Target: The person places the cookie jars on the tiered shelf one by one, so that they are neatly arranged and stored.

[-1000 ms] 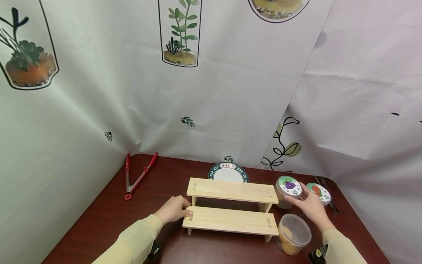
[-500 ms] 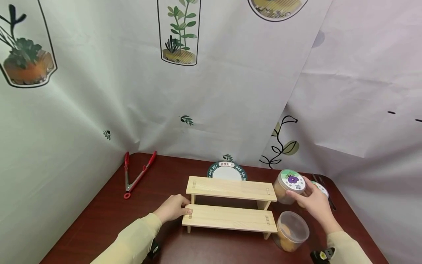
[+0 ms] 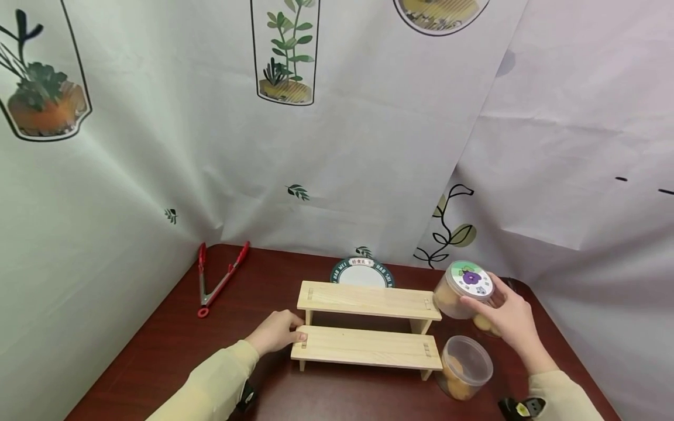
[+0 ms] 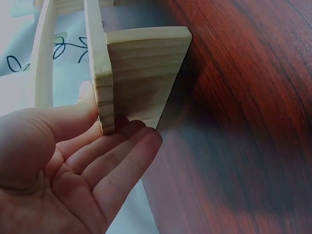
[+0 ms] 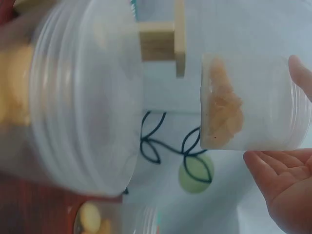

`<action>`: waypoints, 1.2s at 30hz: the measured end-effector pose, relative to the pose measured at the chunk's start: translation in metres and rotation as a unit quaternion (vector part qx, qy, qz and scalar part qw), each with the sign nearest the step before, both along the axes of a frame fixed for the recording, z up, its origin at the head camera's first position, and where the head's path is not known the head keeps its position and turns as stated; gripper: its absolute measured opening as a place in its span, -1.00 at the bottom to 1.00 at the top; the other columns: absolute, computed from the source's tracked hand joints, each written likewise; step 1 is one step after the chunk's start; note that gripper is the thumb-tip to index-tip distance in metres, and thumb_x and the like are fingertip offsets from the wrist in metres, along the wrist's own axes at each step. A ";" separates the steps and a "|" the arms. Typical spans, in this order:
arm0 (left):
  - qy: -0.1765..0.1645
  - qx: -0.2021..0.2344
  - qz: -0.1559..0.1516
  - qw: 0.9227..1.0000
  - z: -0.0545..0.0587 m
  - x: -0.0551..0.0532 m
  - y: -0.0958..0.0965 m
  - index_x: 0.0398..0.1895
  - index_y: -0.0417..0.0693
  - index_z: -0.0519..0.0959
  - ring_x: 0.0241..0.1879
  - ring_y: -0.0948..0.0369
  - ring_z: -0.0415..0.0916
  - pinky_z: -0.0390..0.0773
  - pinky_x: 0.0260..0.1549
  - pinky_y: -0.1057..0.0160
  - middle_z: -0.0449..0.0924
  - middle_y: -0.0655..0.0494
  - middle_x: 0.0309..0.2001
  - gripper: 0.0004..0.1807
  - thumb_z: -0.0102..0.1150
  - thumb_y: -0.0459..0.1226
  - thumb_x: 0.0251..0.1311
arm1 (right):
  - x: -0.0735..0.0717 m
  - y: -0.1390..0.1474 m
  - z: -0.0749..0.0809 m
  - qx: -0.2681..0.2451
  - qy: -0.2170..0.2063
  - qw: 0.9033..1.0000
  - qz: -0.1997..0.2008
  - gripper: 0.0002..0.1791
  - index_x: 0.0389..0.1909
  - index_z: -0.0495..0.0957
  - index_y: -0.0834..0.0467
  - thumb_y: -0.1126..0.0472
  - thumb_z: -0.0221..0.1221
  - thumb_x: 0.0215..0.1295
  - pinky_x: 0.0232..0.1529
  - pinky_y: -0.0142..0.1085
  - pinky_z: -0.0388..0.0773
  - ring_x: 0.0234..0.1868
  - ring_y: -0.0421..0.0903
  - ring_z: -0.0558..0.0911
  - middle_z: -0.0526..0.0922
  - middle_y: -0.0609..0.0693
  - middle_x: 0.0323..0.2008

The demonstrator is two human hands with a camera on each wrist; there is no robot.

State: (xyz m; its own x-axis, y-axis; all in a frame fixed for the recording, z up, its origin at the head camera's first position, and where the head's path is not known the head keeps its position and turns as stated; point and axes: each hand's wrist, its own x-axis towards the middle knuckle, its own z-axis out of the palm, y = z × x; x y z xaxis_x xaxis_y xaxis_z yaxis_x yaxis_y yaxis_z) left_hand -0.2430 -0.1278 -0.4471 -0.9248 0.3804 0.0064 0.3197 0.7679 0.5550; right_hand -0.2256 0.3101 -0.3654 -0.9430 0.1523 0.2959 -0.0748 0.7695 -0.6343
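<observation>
My right hand (image 3: 513, 323) grips a clear lidded jar (image 3: 457, 293) with a purple vegetable on its label. The jar is held tilted, off the table, by the right end of a two-step wooden stand (image 3: 363, 348). In the right wrist view, pale brown pieces (image 5: 223, 109) show inside this jar. My left hand (image 3: 275, 333) holds the left end of the lower step, thumb on top and fingers underneath beside the leg (image 4: 146, 73). An uncapped jar (image 3: 474, 358) with brown contents stands at the stand's lower right.
Another lidded jar (image 5: 124, 217) stands behind my right hand, mostly hidden in the head view. Red-handled tongs (image 3: 216, 292) lie spread at the table's back left. A round plate (image 3: 363, 276) with a green rim sits behind the stand. A printed cloth hangs behind the table.
My right hand has raised the lidded jar from beside the stand and tilted it. It now covers more of the jar behind. My left hand keeps its hold on the stand.
</observation>
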 end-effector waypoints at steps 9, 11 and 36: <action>0.003 -0.003 0.000 1.000 0.002 0.001 -0.001 -0.56 -0.02 0.60 -0.60 0.27 0.23 0.25 -0.55 0.31 0.42 0.21 -0.65 -0.88 0.33 -0.29 0.08 | -0.003 -0.027 0.004 -0.039 0.003 0.996 0.079 -0.01 0.37 0.13 0.33 -0.05 0.39 0.04 -0.19 -0.72 0.33 0.20 0.25 0.42 0.40 0.36 0.21; 0.001 -0.003 0.003 1.000 0.003 0.002 -0.002 -0.55 -0.02 0.61 -0.60 0.28 0.24 0.26 -0.54 0.31 0.45 0.21 -0.64 -0.89 0.33 -0.29 0.07 | -0.005 -0.033 0.003 -0.037 -0.005 0.996 0.086 0.01 0.39 0.11 0.31 -0.08 0.38 0.04 -0.10 -0.58 0.44 0.22 0.24 0.41 0.38 0.34 0.24; -0.008 -0.011 0.009 1.000 0.005 0.002 0.001 -0.42 -0.12 0.68 -0.55 0.28 0.32 0.36 -0.48 0.28 0.60 0.17 -0.52 -0.90 0.33 -0.26 0.08 | -0.030 -0.122 -0.002 -0.079 -0.003 0.984 0.161 -0.02 0.33 0.27 0.21 -0.11 0.45 -0.09 0.06 -0.11 0.46 0.17 0.12 0.50 0.46 0.22 0.20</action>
